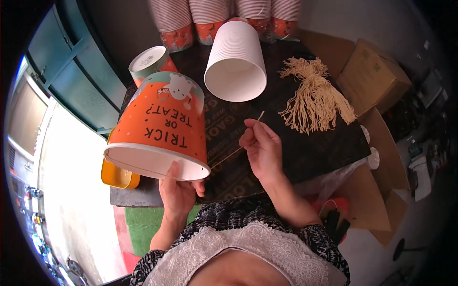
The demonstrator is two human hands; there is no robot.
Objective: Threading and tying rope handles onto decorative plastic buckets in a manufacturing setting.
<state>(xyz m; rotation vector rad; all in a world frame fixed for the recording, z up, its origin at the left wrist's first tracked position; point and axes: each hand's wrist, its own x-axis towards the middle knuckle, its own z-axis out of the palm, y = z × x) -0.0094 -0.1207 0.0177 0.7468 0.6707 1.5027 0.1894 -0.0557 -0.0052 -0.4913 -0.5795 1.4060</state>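
An orange paper bucket with a printed ghost figure hangs tilted, its white-rimmed mouth toward me. My left hand grips it by the near rim, with a finger inside the mouth. From a small hole at the rim's right side, a thin cream cord stretches to my right hand. Fingertips of that hand pinch the cord, and its short end pokes up above them. Part of the cord also shows along the inside of the bucket's mouth. Beyond my right hand lies a loose bundle of similar cords.
A nested stack of white buckets lies on the black table, mouth facing me. Another bucket stands inverted behind the held one. Wrapped bucket stacks line the back. A yellow bin sits left; cardboard boxes are at right.
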